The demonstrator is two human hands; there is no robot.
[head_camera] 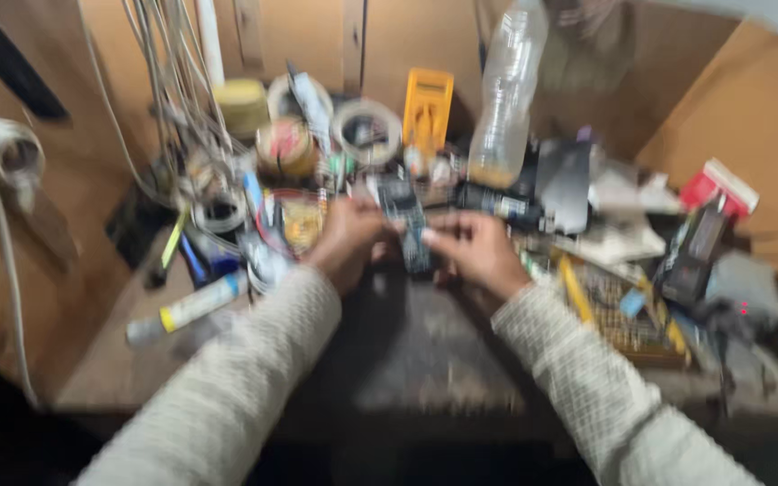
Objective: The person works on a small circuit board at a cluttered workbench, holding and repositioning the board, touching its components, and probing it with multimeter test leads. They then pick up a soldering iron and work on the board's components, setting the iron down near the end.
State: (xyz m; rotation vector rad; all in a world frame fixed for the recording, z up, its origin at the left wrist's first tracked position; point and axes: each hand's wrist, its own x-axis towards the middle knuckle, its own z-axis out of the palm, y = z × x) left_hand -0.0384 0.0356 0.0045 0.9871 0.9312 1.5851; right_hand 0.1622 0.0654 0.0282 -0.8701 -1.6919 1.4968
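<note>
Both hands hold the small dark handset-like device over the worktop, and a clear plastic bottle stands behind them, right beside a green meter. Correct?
Not quite: in the head view the meter beside the clear plastic bottle is yellow, not green. Both the left hand and right hand do hold the small dark device over the worktop.

Whole frame motion-blurred. Small dark device (pixel 407 225) between both hands: type unreadable, lower end hidden behind right hand (pixel 474 247) fingers. Left hand (pixel 348 238) grip unclear, fingertips smeared. Clutter at 3 o'clock on desk (pixel 425 351): dark objects indistinct. Clear bottle (pixel 506 90) at 12 o'clock cut by top edge. Both sleeves cut by bottom edge.
</note>
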